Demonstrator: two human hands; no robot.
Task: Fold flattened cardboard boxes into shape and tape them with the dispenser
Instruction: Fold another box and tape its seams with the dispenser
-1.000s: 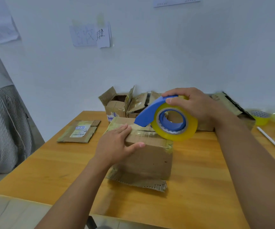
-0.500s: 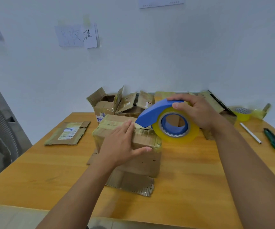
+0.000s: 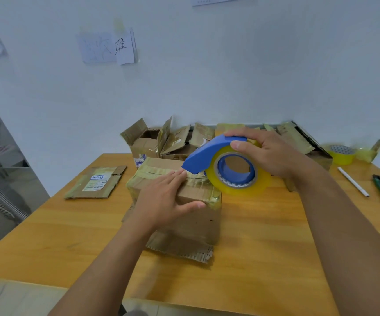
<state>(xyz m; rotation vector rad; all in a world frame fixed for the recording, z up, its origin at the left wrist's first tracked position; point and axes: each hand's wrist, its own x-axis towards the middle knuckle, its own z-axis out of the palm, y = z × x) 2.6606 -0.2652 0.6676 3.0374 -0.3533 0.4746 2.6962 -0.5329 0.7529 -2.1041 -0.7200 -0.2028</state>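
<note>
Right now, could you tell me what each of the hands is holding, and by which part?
The right hand grips the tape dispenser over its blue top. The left hand holds nothing: it presses flat on the cardboard box top.

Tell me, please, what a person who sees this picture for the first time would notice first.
The blue tape dispenser with its yellow roll, in the grip of the right hand, stands out over the middle of the wooden table. Just below it, the left hand rests on top of a taped cardboard box. Open boxes are piled behind, against the wall.
</note>
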